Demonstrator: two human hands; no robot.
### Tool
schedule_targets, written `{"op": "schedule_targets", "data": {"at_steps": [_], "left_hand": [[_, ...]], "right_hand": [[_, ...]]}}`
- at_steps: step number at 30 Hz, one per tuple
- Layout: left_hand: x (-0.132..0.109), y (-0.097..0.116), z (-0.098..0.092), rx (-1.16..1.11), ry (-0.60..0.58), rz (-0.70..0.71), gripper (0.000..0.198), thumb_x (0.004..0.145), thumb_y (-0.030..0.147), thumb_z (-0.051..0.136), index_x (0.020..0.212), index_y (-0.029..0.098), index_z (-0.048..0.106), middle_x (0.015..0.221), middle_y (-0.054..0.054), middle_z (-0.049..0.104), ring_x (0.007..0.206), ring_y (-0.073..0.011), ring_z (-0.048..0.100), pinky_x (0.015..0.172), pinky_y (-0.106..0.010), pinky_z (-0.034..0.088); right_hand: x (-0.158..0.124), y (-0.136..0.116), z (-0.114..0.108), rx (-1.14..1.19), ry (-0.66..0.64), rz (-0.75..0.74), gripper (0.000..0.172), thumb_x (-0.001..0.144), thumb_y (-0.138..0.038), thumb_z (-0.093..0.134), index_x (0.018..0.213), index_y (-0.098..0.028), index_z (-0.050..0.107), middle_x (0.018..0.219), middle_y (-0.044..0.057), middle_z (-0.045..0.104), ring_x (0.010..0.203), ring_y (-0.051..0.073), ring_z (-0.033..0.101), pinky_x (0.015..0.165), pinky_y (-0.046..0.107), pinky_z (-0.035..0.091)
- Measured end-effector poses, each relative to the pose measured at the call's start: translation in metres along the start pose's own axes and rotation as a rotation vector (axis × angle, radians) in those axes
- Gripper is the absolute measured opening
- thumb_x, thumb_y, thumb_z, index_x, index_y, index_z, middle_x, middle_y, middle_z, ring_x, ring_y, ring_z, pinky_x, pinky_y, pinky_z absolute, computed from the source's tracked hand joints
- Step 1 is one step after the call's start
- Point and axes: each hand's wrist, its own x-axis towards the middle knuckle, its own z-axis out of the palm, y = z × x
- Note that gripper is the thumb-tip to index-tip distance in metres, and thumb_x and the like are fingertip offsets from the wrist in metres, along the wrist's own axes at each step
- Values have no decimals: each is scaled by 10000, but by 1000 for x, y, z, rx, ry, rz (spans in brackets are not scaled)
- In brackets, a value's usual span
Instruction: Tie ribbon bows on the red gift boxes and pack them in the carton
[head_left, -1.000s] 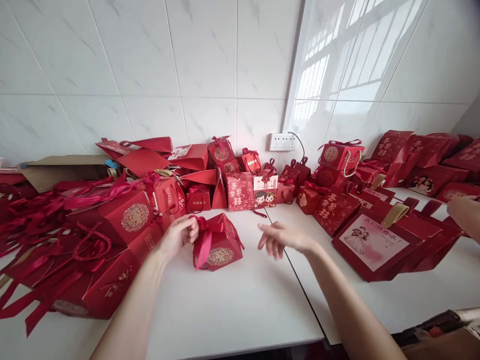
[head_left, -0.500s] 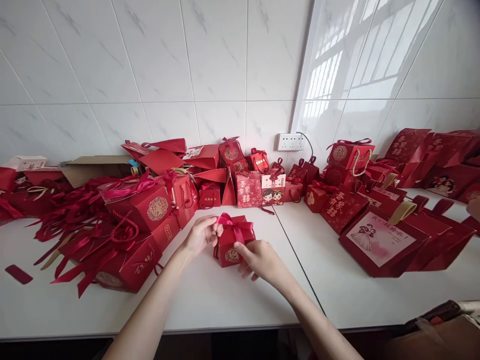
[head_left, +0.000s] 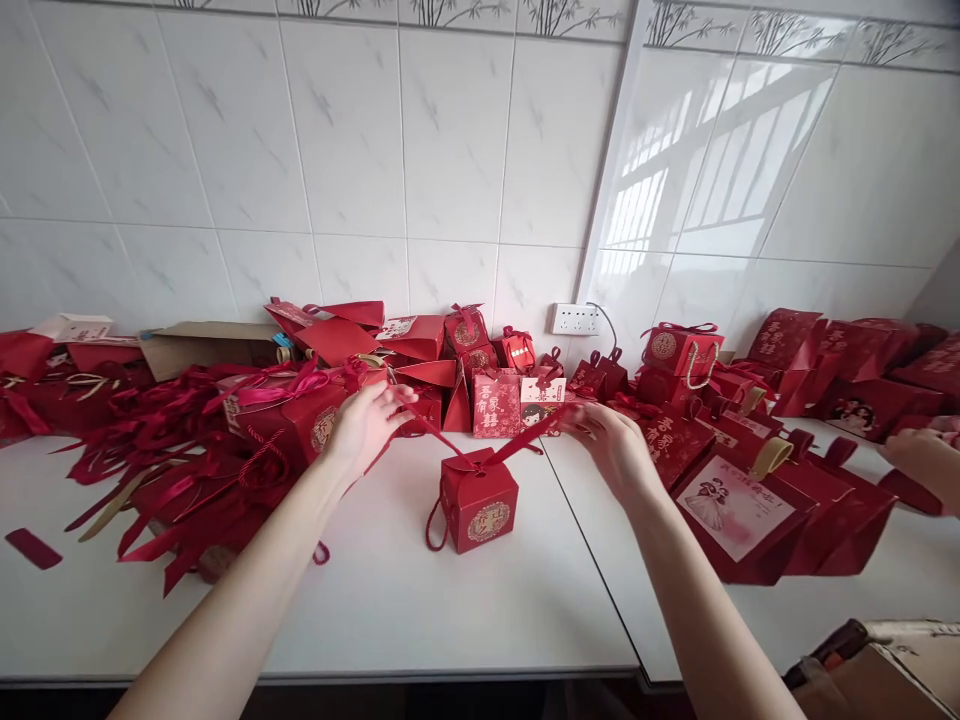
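A small red gift box (head_left: 478, 500) with a gold round emblem stands upright on the white table (head_left: 420, 600). Its red ribbon (head_left: 517, 448) runs out from the box top to both sides. My left hand (head_left: 365, 425) is closed on the left ribbon end, up and left of the box. To the box's upper right, my right hand (head_left: 611, 447) pinches the other ribbon end. Both ends are stretched taut. A short red cord loop hangs at the box's left side.
Heaps of red boxes, bags and ribbons (head_left: 187, 450) line the wall behind and to the left. Flat red bags (head_left: 739, 505) lie at right. Another person's hand (head_left: 919, 457) shows at the right edge. A wall socket (head_left: 574, 319) sits above the table.
The hands have let go of the box sides and pulled apart, drawing the ribbon ends out and up. The box now stands alone between them. The view has tilted up.
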Motion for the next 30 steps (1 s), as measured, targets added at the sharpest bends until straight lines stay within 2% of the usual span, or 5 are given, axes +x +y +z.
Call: {"op": "schedule_targets", "data": {"at_steps": [5,10,20,27,30], "left_hand": [[4,11,60,120,-344,62,224,704,315,649,820,130,696,873,-74,695,829,-178,620,750,-287,487],[-1,13,75,282,-459,85,268,664,284,676,891,145,709,977,-88,700,907,-209,613,824,-334,466],[-4,27,9,541,-299,-148,473,748,533,460,440,199,327,372,18,416,302,-80,326,358,-228,267],[-30,-36,-2,1243,-430,-139,353,625,517,682,610,183,568,623,4,580,534,-133,502,481,-231,320],[-41,-53,0,1301,-450,-151,396,664,554,641,566,189,522,537,21,506,466,-119,419,456,-244,236]], "right_hand": [[23,-21,73,65,-323,-49,224,689,-391,602,649,-172,633,823,94,692,919,252,641,848,373,498],[28,-25,96,23,-509,-89,243,725,-364,567,807,-175,696,893,67,714,934,218,645,903,366,467],[29,-54,27,-56,-527,-22,510,729,-524,421,357,-209,271,428,17,483,283,78,403,301,221,326],[2,8,30,-911,-577,262,386,640,-481,744,614,-159,533,622,42,586,478,143,577,293,208,435],[-12,32,33,-922,-547,241,380,647,-434,766,606,-167,499,611,14,530,470,101,527,272,170,409]]}}
